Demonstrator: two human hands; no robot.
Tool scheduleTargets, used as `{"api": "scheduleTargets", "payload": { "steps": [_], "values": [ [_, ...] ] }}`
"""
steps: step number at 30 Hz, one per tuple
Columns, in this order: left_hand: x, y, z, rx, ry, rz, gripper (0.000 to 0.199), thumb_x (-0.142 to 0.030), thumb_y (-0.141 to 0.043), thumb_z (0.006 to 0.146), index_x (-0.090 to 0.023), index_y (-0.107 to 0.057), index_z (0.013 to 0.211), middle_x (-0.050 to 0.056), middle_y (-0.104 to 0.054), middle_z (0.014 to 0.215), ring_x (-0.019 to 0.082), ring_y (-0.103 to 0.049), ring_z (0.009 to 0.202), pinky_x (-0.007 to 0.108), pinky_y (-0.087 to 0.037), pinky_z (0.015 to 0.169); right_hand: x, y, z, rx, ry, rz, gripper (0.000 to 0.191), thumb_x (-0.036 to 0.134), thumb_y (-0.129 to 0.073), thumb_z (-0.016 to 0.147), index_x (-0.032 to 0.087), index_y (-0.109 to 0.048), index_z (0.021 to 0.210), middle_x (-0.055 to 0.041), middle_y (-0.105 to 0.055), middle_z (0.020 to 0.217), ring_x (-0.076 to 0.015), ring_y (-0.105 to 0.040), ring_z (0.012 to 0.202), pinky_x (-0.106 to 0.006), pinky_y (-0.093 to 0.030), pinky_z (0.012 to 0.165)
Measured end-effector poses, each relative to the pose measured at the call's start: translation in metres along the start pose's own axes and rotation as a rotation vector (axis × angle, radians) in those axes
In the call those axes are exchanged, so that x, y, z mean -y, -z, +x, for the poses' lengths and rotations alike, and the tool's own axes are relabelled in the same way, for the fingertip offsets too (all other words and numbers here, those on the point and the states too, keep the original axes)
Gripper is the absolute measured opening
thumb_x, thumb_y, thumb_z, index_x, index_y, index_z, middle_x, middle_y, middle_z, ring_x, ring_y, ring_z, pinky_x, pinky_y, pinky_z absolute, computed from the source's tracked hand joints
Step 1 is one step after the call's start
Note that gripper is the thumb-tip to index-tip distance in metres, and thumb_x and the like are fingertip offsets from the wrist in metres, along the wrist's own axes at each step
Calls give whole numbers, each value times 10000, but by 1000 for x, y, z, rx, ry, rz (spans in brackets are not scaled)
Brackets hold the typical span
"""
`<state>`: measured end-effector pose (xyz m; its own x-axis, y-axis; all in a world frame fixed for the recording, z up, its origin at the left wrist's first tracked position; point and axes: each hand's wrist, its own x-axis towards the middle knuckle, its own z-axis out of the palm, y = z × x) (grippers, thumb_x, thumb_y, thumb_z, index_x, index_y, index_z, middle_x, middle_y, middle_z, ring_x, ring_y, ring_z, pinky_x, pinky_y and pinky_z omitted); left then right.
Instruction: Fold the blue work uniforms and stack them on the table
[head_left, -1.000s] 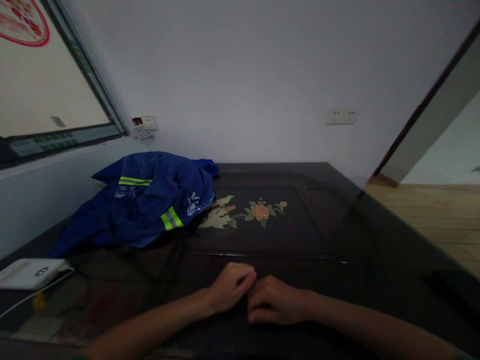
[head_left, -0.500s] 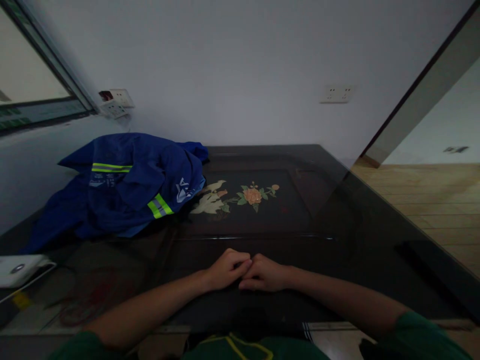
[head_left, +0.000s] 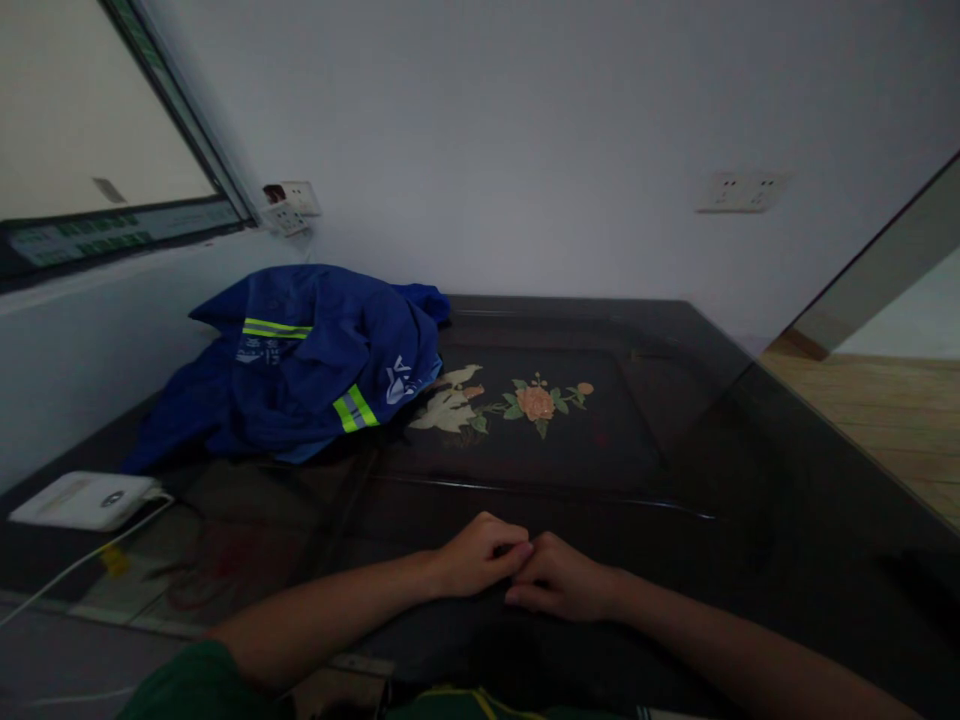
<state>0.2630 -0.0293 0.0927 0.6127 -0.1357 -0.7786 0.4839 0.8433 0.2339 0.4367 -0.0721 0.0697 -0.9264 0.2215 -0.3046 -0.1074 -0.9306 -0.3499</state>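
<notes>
My left hand (head_left: pixel 484 555) and my right hand (head_left: pixel 566 578) rest together near the front of a dark glossy table (head_left: pixel 660 580). Both have their fingers curled in, and they touch where the left thumb meets the right knuckles. No object shows in either one. Beyond them, the tabletop bears a floral picture with an orange flower (head_left: pixel 535 403) and pale birds (head_left: pixel 448 410). A crumpled blue garment (head_left: pixel 315 350) with yellow-green reflective strips lies on the left half of the table.
On the left, a white box-shaped device (head_left: pixel 88 502) has a white cable (head_left: pixel 90 555) running off it. Wall sockets (head_left: pixel 742 192) sit above the table at right, with more sockets (head_left: pixel 300 198) by the window frame (head_left: pixel 191 130). Wooden floor (head_left: pixel 885 410) shows at right.
The view has turned to the left, so everything appears shifted right and more of the white device shows. My hands keep the same pose against each other.
</notes>
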Motion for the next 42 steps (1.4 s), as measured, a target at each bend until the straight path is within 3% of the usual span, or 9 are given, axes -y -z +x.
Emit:
{"api": "scheduleTargets", "payload": {
  "steps": [11, 42],
  "values": [
    [-2, 1, 0, -14, 36, -13, 487, -494, -341, 952, -173, -370, 587, -58, -332, 513, 66, -330, 487, 205, -246, 493, 4, -1, 1, 9, -43, 9, 551, 517, -370, 948, 168, -460, 531, 48, -383, 481, -68, -347, 449, -206, -276, 483],
    [0, -1, 3, -54, 43, -13, 567, -619, -316, 918, -178, -344, 562, -58, -310, 487, 65, -297, 463, 216, -233, 484, -4, -8, 1, -25, -120, 22, 442, 377, -457, 896, 171, -395, 510, 55, -363, 468, -53, -319, 442, -201, -252, 480]
  ]
}}
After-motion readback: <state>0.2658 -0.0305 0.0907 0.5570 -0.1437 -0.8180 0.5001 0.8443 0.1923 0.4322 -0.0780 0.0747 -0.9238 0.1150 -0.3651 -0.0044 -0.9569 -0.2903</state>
